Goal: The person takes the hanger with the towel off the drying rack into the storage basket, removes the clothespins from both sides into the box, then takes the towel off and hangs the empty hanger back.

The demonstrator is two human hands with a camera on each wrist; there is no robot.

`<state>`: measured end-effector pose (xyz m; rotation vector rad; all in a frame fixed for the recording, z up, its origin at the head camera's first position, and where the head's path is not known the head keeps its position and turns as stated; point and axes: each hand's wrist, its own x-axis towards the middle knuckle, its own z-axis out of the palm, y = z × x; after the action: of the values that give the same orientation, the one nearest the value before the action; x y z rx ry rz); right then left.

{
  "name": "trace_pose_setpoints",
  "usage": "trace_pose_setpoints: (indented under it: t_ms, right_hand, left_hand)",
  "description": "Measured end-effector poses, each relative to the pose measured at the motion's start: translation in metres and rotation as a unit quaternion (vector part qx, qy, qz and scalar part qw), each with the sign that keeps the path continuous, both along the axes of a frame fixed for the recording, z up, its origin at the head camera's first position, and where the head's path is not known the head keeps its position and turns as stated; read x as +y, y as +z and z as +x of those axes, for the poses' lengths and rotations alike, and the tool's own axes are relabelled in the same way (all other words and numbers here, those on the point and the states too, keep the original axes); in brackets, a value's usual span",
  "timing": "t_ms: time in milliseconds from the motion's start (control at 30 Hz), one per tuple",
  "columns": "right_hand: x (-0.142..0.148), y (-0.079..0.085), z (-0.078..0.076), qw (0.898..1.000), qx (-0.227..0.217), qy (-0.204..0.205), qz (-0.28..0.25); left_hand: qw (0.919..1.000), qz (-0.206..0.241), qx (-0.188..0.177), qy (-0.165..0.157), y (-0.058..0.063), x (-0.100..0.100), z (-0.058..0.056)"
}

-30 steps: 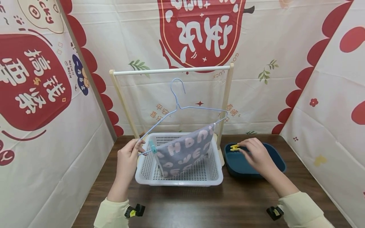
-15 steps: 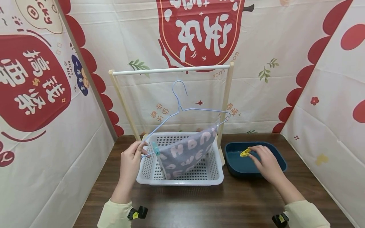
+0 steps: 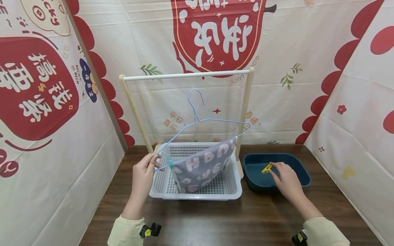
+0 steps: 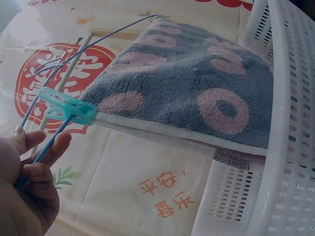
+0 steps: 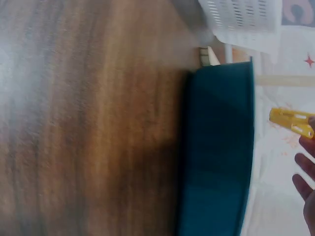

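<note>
My left hand [image 3: 144,176] grips the left corner of a blue wire clothes hanger [image 3: 181,130], whose hook points up. Over its lower bar hangs a grey-blue towel [image 3: 203,167] with pink letters, its lower part down inside the white basket. A teal clothespin [image 4: 68,105] clips the towel's left end to the bar, close to my left fingers. Over the dark blue bin, my right hand [image 3: 286,177] pinches a yellow clothespin [image 3: 266,168] between thumb and fingertips. The right wrist view shows this yellow clothespin above the bin's rim.
A white perforated basket [image 3: 197,196] stands on the dark wooden table [image 3: 215,222]. Behind it rises a drying rack with a white top rail [image 3: 184,76] and wooden posts. The dark blue bin [image 3: 255,184] sits right of the basket. Printed cloth walls close off the back and sides.
My right hand has moved right and slightly down over the bin with the yellow clothespin. The hanger and towel have shifted slightly right and down with my left hand.
</note>
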<state>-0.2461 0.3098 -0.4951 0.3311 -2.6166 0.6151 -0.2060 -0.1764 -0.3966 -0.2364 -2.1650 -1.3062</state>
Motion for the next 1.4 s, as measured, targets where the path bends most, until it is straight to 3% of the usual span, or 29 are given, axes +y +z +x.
trace_pose_setpoints:
  t_ms: [400,700,1100,1400]
  right_hand:
    - [0.001,-0.019,-0.004,0.998,-0.029,-0.053,0.002]
    - [0.0,-0.018,-0.013,0.992,-0.077,-0.099,0.021]
    - [0.003,-0.023,-0.027,0.968,-0.216,-0.128,0.007]
    - [0.007,-0.029,-0.035,0.946,-0.292,-0.141,0.023]
  left_hand:
    - [1.0,0.001,0.004,-0.003,-0.005,0.001,0.001]
    - [1.0,-0.001,0.004,-0.009,-0.006,0.002,0.001]
    - [0.9999,0.0,0.006,-0.013,-0.006,0.002,0.001]
    - [1.0,0.003,0.002,-0.009,-0.007,0.003,0.002]
